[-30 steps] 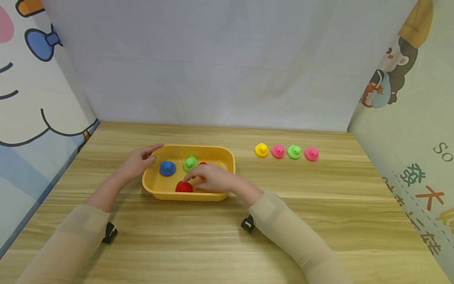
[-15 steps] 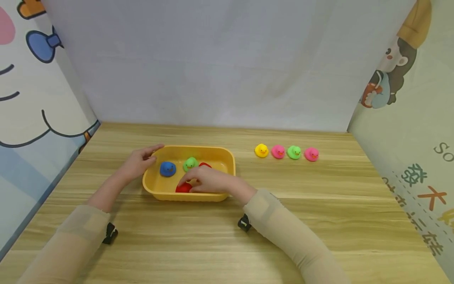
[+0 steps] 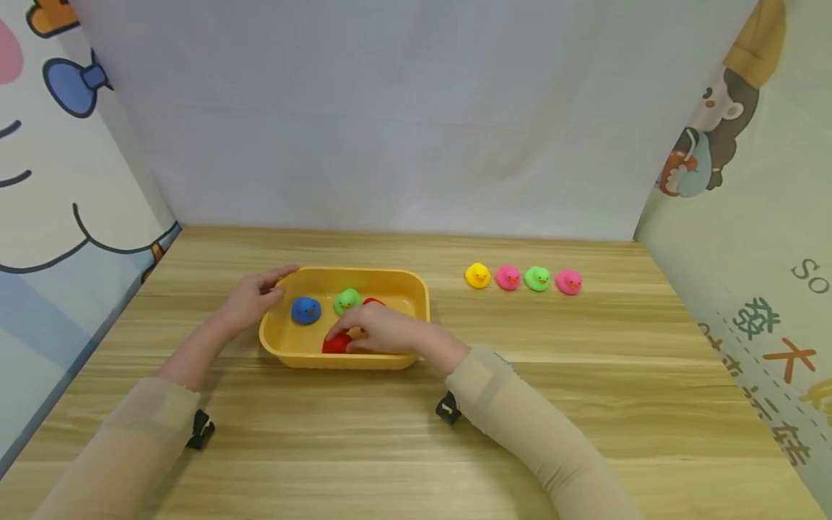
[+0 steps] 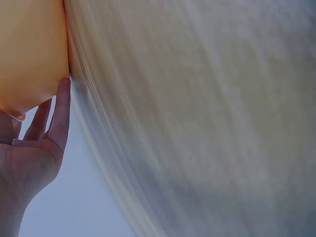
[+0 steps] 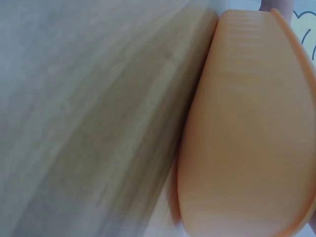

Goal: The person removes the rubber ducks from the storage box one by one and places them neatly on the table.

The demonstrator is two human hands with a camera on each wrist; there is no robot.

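Note:
My left hand [image 3: 249, 300] holds the left end of the yellow plastic basin [image 3: 421, 303], thumb by the rim. In the left wrist view, my left hand's fingers [image 4: 60, 116] lie against the outer wall of the basin [image 4: 32, 49]. Inside the basin, my right hand [image 3: 386, 331] pinches a rounded red toy [image 3: 335, 344], whose lower part is hidden by the front wall. A blue toy duck [image 3: 306, 310] and a green toy duck [image 3: 347, 301] sit behind it. Another red thing [image 3: 373, 300] shows partly behind my right hand. The right wrist view has only the outer wall of the basin [image 5: 247, 123] up close.
Right of the basin, a yellow duck [image 3: 477, 275], a pink duck [image 3: 508, 277], a green duck [image 3: 537, 279] and a second pink duck [image 3: 569, 282] stand in a row on the wooden table [image 3: 325, 448]. A pale cloth [image 3: 403, 130] closes off the back.
My right hand has shifted slightly left and its fingers have closed around the red toy. My left hand has kept its place on the basin.

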